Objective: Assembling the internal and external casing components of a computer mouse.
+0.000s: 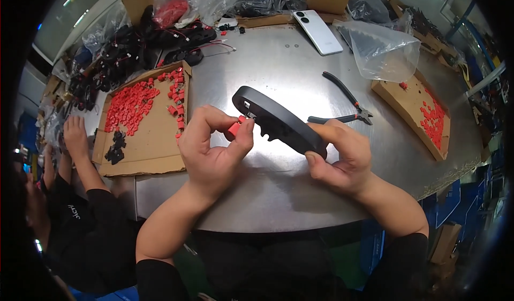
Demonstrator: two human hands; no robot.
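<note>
My right hand (pixel 345 156) grips the near right end of a long, rounded black plastic housing (pixel 281 120), thumb below and fingers behind it. The housing is held tilted above the metal table, its far left end raised. Between thumb and forefinger, my left hand (pixel 214 148) pinches a small red plastic part (pixel 234 128). That part is at the housing's left end, close to a small rectangular opening there. A bit of bright metal shows beside the fingertips; whether the red part touches the housing I cannot tell.
A cardboard tray (pixel 144 168) on the left holds red parts and some black pieces. Black-handled cutting pliers (pixel 364 115) and a white phone (pixel 319 33) lie beyond my right hand. Another cardboard tray (pixel 407 116) stands at right. A co-worker's hand (pixel 75 135) is at far left.
</note>
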